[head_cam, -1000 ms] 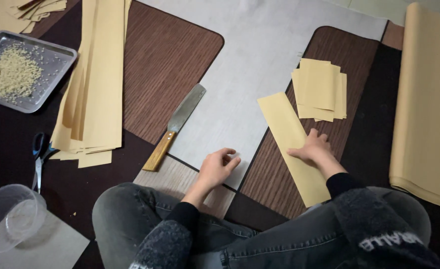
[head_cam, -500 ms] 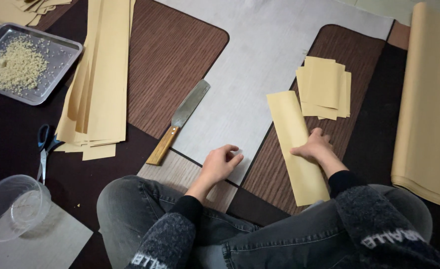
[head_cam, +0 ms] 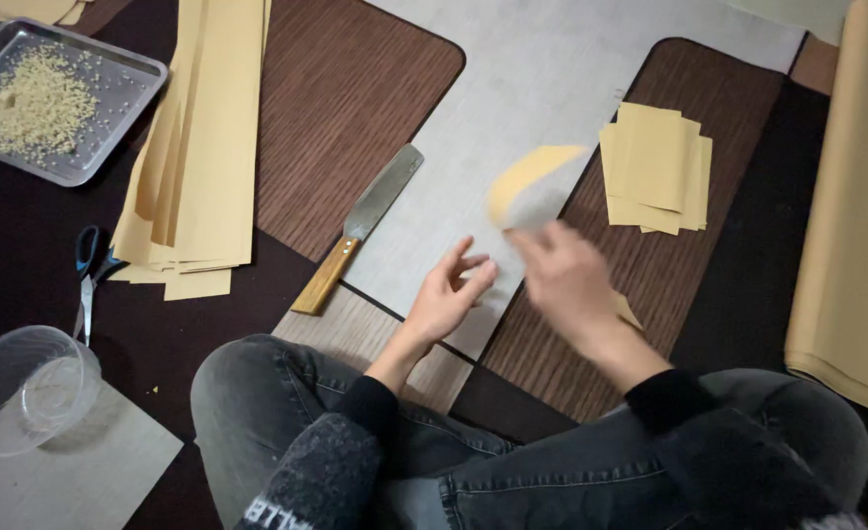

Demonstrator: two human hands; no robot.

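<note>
My right hand [head_cam: 567, 280] is blurred and grips a long tan strip of thin sheet [head_cam: 530, 182], whose far end curls up over the white board [head_cam: 552, 88]. The strip's near corner shows below the hand. My left hand [head_cam: 451, 294] hovers with fingers spread over the board's near edge, just left of the right hand, holding nothing. A cleaver with a wooden handle [head_cam: 360, 226] lies on the board to the left of my left hand. A small stack of cut tan squares [head_cam: 655, 167] rests on the brown mat [head_cam: 709, 275] beyond my right hand.
A pile of long tan strips [head_cam: 203, 147] lies at left. A metal tray of crumbly filling [head_cam: 46, 98] sits at far left, blue-handled scissors [head_cam: 90, 270] and a clear plastic bowl [head_cam: 22, 388] nearer. A large tan sheet [head_cam: 851, 216] runs along the right. My knees are at the bottom.
My right hand has lifted the tan strip off the brown mat and swung it left toward the white board, its far end curling. My left hand has opened its fingers.
</note>
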